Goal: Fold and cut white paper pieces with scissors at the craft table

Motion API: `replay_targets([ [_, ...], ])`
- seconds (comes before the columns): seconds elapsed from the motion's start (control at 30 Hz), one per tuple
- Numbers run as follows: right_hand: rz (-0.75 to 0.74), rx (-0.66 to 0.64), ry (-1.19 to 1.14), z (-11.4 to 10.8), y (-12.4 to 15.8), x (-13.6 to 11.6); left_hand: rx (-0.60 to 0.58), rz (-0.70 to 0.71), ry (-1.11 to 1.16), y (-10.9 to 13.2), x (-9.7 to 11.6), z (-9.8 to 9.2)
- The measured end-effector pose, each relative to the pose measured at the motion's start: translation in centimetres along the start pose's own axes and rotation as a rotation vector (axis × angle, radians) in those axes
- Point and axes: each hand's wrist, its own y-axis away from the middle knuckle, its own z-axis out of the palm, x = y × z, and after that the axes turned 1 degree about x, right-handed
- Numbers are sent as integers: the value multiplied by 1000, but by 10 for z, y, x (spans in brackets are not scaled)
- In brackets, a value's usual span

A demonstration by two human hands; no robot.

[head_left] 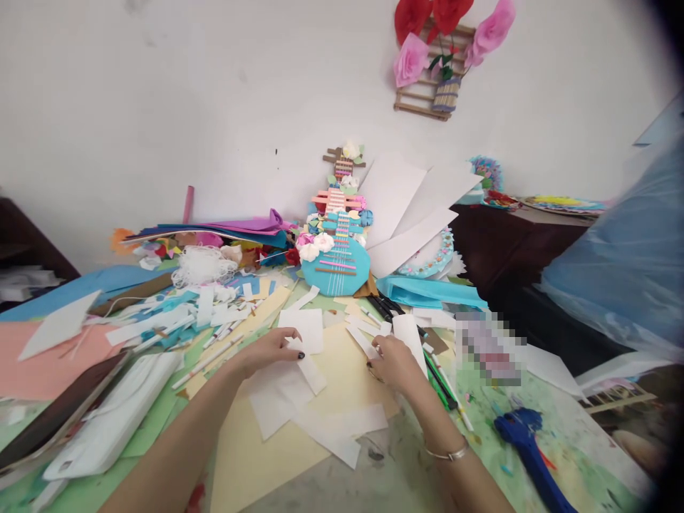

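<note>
My left hand (272, 349) pinches a small white paper strip (313, 372) between thumb and fingers, above larger white paper pieces (270, 410). My right hand (396, 362) has its fingers curled at the end of another narrow white strip (360, 340), partly hidden by the fingers. A rolled or folded white paper (410, 342) lies right beside that hand. Under both hands is a cream paper sheet (267, 463), with a white square (310, 329) just beyond my left fingers and more white pieces (368, 420) nearer to me.
Blue paper lutes (336, 267) with paper flowers stand against the wall. Paper scraps (214, 313) and a white plastic case (112, 417) lie on the left. Black and green markers (441, 388) and a dark blue tool (526, 442) lie on the right.
</note>
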Motion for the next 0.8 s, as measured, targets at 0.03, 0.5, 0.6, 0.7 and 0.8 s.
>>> replay_targets([
  [0.03,32,-10,29,7,-4,1,5,-6,3,-2,-2,1],
  [0.5,-124,-42,-200,15,0,11,-135,-69,150,-3,-7,1],
  [0.6,-148,-64,-334,20,-1,9,-147,-19,210,-2,-5,2],
  [0.7,-102,-48,-319,26,-2,9,-207,-31,332,-1,-3,4],
  [0.8,-86,-27,-286,31,-2,7,-226,-27,364,0,-2,5],
])
